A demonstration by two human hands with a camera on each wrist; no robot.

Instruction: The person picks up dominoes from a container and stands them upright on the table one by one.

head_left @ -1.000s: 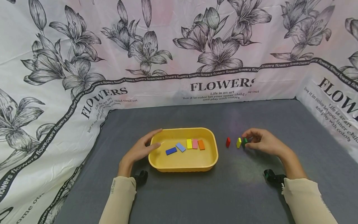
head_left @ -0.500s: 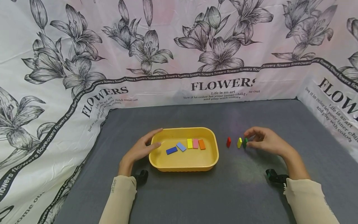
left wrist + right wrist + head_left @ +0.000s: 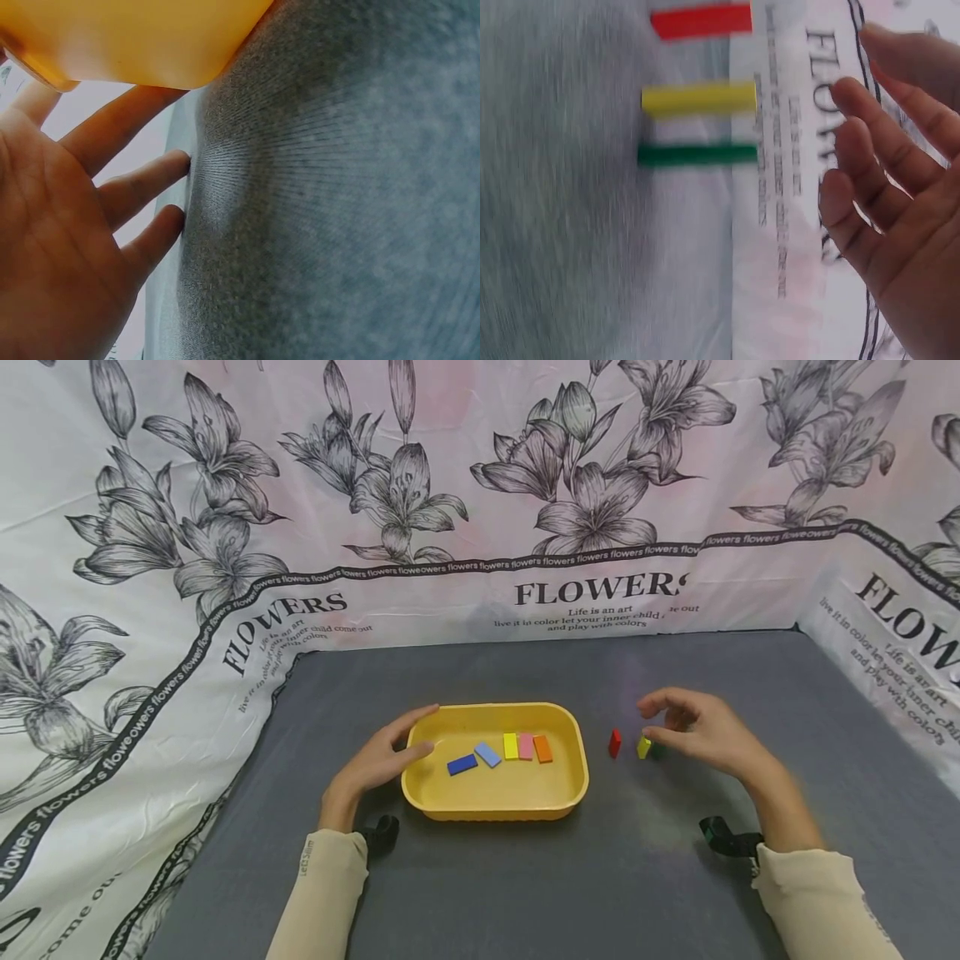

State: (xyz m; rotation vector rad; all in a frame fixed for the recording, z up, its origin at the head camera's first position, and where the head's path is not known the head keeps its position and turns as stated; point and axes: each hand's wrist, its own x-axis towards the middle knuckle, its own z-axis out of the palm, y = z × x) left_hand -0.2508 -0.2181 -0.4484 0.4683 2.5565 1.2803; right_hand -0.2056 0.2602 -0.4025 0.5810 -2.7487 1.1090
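At the left end of the yellow tray [image 3: 495, 803], my left hand [image 3: 373, 762] rests with the thumb over the rim. In the left wrist view its fingers are mostly straight against the tray's outside, two fingertips on the table. My right hand [image 3: 701, 731] hovers above and beside a standing green domino block [image 3: 697, 154], fingers loosely bent and holding nothing. The hand mostly hides that block in the head view. A yellow block [image 3: 643, 747] and a red block [image 3: 615, 743] stand upright to its left, spaced apart in a row.
Inside the tray lie flat blocks: dark blue [image 3: 462, 765], light blue [image 3: 487, 754], yellow [image 3: 511, 746], pink [image 3: 526, 747] and orange [image 3: 543, 748]. A flower-printed cloth [image 3: 420, 602] rises behind and beside the grey table [image 3: 525, 893].
My right hand has let go of the green block, risen and shifted slightly left, leaving the block standing. The left hand stays at the tray.
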